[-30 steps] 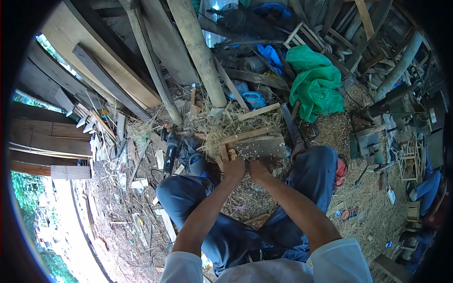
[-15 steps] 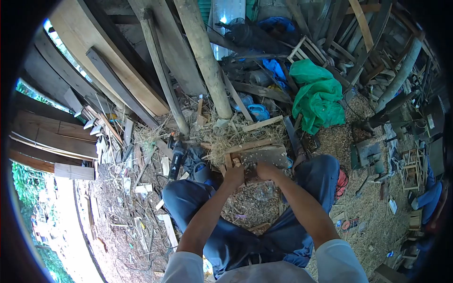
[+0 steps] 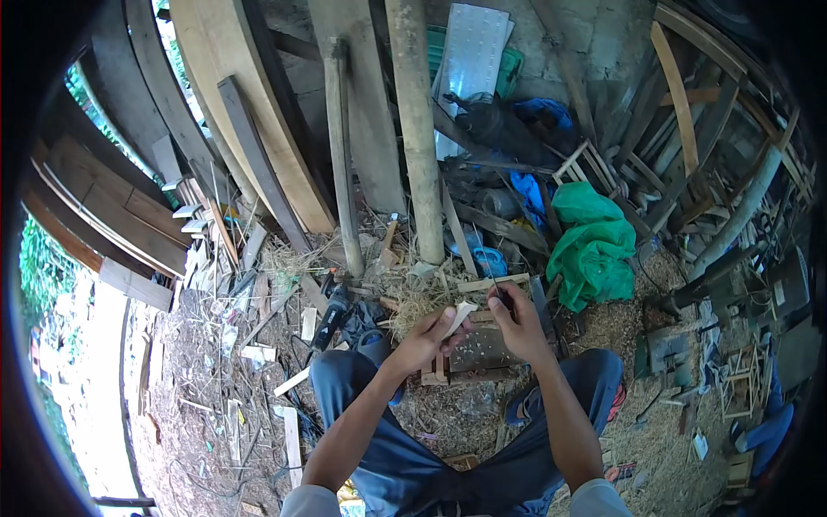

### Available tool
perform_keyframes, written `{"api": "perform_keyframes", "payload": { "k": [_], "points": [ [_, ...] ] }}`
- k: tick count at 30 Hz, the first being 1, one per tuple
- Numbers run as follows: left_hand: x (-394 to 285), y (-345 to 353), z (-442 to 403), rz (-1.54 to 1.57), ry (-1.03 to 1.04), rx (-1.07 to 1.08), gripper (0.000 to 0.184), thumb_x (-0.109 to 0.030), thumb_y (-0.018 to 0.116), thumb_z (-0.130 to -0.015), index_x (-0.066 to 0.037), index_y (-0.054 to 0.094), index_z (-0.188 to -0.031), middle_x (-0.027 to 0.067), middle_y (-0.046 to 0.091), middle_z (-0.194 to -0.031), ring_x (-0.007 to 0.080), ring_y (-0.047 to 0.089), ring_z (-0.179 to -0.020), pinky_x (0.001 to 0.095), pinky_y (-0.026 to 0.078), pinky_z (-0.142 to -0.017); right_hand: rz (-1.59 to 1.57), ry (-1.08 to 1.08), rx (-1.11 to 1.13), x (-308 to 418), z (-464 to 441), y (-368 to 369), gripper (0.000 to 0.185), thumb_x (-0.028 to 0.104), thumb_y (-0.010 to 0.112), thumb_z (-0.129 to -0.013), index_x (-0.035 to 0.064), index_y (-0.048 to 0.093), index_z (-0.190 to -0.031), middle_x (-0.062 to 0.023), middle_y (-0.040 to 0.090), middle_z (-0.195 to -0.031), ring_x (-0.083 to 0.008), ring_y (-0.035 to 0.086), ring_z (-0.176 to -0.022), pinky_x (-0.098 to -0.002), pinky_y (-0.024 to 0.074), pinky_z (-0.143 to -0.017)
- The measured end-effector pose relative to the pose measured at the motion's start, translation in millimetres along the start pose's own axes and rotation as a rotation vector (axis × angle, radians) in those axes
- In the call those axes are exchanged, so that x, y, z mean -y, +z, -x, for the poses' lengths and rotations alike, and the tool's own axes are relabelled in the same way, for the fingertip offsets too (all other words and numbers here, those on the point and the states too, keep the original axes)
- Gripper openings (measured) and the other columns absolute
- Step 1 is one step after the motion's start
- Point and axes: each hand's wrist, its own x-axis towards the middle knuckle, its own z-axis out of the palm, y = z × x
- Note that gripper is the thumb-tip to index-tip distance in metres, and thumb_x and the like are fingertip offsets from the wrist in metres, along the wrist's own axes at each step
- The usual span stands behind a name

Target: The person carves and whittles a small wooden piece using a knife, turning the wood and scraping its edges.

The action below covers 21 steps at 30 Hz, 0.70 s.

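Just above the low wooden work board (image 3: 487,349), my left hand (image 3: 428,339) is closed round a small pale wood piece (image 3: 462,318). To its right, my right hand (image 3: 517,320) pinches the dark handle of a thin tool (image 3: 493,277), whose narrow length points up and to the left. The two hands are apart, raised between my knees. Light chips lie scattered on the board. A wooden strip (image 3: 474,376) runs along its near edge.
A black power tool (image 3: 332,317) lies left of my knee. Behind the board are straw (image 3: 413,302), a bamboo post (image 3: 419,129) and a green plastic sheet (image 3: 592,246). Planks (image 3: 250,112) lean at the upper left. Another person's leg (image 3: 767,428) shows at the far right.
Both hands have risen from the board and moved apart. The pale piece in my left hand and the thin tool in my right now show clearly. The view has tilted upward.
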Motion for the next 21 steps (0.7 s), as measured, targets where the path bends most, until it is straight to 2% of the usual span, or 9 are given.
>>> {"api": "perform_keyframes", "payload": {
  "k": [1,3,8,10,14,16,17,19,21],
  "points": [
    [-1,0,2,0.004,0.009,-0.006,0.041,-0.04,0.034,-0.097,-0.004,0.052,-0.092,-0.0006,0.043,-0.067,0.0073,0.039,-0.059,0.022,0.035,-0.054,-0.001,-0.119,-0.042,5,-1,1,0.022,0.024,0.056,-0.089,0.0031,0.052,-0.091,-0.0024,0.048,-0.067,-0.0092,0.044,-0.06,-0.0266,0.0353,-0.055],
    [-3,0,6,0.02,0.187,-0.079,0.036,-0.035,0.034,-0.098,-0.003,0.051,-0.095,0.0022,0.047,-0.074,0.0094,0.043,-0.065,0.0232,0.038,-0.06,0.083,-0.088,-0.043,9,-2,-3,0.02,0.022,0.058,-0.087,0.0022,0.053,-0.086,-0.0017,0.047,-0.062,-0.009,0.043,-0.056,-0.0271,0.035,-0.052],
    [-5,-2,6,0.083,0.275,-0.007,0.033,-0.033,0.037,-0.097,-0.002,0.05,-0.1,0.002,0.047,-0.074,0.0098,0.044,-0.066,0.0234,0.038,-0.062,0.258,-0.055,-0.11,14,0,5,0.02,0.016,0.062,-0.082,0.0001,0.054,-0.072,-0.0019,0.044,-0.05,-0.0105,0.038,-0.044,-0.0281,0.033,-0.044],
    [-13,4,10,0.134,0.206,-0.031,0.035,-0.035,0.038,-0.096,-0.002,0.05,-0.098,0.0001,0.042,-0.07,0.0087,0.041,-0.063,0.0225,0.035,-0.059,0.284,-0.211,-0.148,12,2,11,0.024,0.015,0.062,-0.08,-0.0006,0.052,-0.065,-0.0053,0.046,-0.05,-0.0127,0.036,-0.042,-0.0298,0.0314,-0.043],
    [-2,2,5,0.093,0.212,-0.022,0.036,-0.037,0.039,-0.096,-0.002,0.05,-0.093,-0.0021,0.036,-0.066,0.0076,0.035,-0.059,0.022,0.031,-0.055,0.269,-0.185,-0.224,9,2,15,0.03,0.016,0.063,-0.08,-0.0005,0.049,-0.059,-0.0068,0.043,-0.047,-0.0147,0.034,-0.041,-0.0316,0.0286,-0.042],
    [0,3,4,0.27,0.129,0.029,0.037,-0.038,0.036,-0.096,-0.004,0.047,-0.086,-0.0028,0.035,-0.065,0.0066,0.033,-0.059,0.0215,0.029,-0.053,0.379,-0.093,-0.169,12,2,10,0.033,0.017,0.063,-0.08,-0.0007,0.048,-0.057,-0.0075,0.041,-0.046,-0.0148,0.035,-0.041,-0.0319,0.0294,-0.042],
    [1,3,3,0.273,0.127,0.025,0.037,-0.038,0.036,-0.096,-0.004,0.047,-0.086,-0.0028,0.035,-0.065,0.0066,0.033,-0.059,0.0215,0.029,-0.053,0.379,-0.091,-0.165,13,1,9,0.033,0.017,0.063,-0.08,-0.0007,0.048,-0.057,-0.0075,0.041,-0.046,-0.0148,0.035,-0.041,-0.0319,0.0294,-0.042],
    [4,1,2,0.461,0.072,0.171,0.041,-0.043,0.034,-0.095,-0.006,0.045,-0.082,-0.0024,0.032,-0.064,0.0079,0.029,-0.055,0.022,0.027,-0.051,0.373,-0.127,-0.16,13,-1,11,0.035,0.018,0.064,-0.08,-0.0006,0.046,-0.057,-0.0077,0.039,-0.046,-0.0141,0.035,-0.041,-0.0318,0.0291,-0.042],
    [3,1,3,0.519,0.042,0.183,0.041,-0.044,0.033,-0.094,-0.006,0.045,-0.082,-0.0022,0.033,-0.063,0.0079,0.03,-0.055,0.0221,0.027,-0.051,0.359,-0.095,-0.17,16,-1,14,0.035,0.018,0.063,-0.08,-0.0006,0.045,-0.056,-0.0076,0.039,-0.045,-0.0142,0.034,-0.041,-0.0318,0.0291,-0.042]
  ]
}}
